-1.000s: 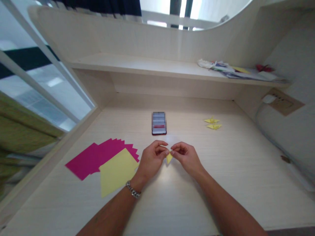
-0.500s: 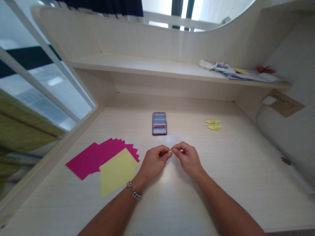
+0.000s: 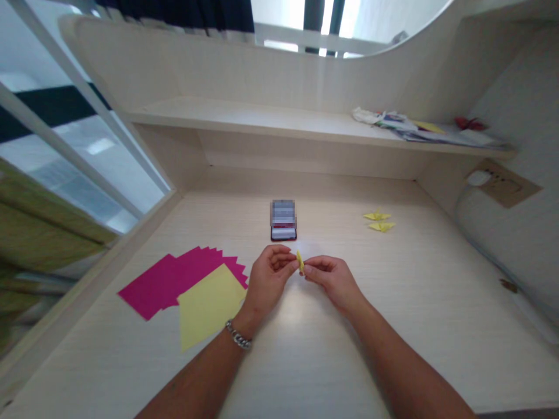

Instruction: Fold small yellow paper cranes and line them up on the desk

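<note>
Folded yellow paper [image 3: 300, 261] held over counter [image 3: 297, 366], long axis roughly 12-to-6 o'clock; person's left fingers [image 3: 292, 267] clamped on it from 9 o'clock, right fingers [image 3: 312, 271] from 4 o'clock; neither visibly nearer.

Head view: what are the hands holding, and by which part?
Folded yellow paper, pinched around its lower part by left hand and right hand.

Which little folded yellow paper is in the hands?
The small narrow folded yellow paper piece between the left hand and right hand. The two winged folded yellow paper shapes lie untouched on the pale wooden desk.
</note>
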`<state>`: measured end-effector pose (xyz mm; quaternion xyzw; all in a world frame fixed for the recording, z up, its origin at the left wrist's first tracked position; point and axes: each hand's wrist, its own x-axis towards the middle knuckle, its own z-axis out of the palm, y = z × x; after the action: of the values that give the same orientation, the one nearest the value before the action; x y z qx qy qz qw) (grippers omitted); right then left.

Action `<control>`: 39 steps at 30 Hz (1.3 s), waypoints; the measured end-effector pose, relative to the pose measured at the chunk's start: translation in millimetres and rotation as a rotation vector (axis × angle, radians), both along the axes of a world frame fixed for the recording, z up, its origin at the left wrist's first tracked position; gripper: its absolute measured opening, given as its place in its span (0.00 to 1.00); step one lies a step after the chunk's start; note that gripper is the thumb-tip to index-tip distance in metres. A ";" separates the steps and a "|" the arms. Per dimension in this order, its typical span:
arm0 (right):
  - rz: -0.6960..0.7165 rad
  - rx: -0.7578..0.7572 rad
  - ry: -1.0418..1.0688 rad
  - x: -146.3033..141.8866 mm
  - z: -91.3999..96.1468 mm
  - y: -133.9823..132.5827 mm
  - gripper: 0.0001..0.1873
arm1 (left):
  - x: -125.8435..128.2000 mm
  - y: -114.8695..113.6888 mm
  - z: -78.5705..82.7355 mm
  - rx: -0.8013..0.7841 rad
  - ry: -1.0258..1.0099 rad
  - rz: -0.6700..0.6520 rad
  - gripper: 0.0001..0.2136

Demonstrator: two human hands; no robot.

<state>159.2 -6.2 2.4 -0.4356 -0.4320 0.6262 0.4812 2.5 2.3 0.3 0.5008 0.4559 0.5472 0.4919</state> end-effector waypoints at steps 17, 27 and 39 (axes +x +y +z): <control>-0.172 0.220 -0.243 -4.8 -9.4 1.6 0.07 | 1.3 -1.6 1.0 -0.102 0.060 -0.077 0.10; -0.122 0.157 -0.285 -6.4 -11.3 3.2 0.11 | 4.6 -2.8 -0.9 -0.103 -0.013 -0.103 0.14; -0.124 0.143 -0.278 -0.9 -5.1 3.3 0.10 | 5.2 -5.2 -4.6 -0.064 0.158 -0.191 0.07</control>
<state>158.2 -2.9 -2.8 -0.5087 -0.5102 0.4965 0.4843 7.7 -2.9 -4.3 0.5676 0.4606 0.4416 0.5202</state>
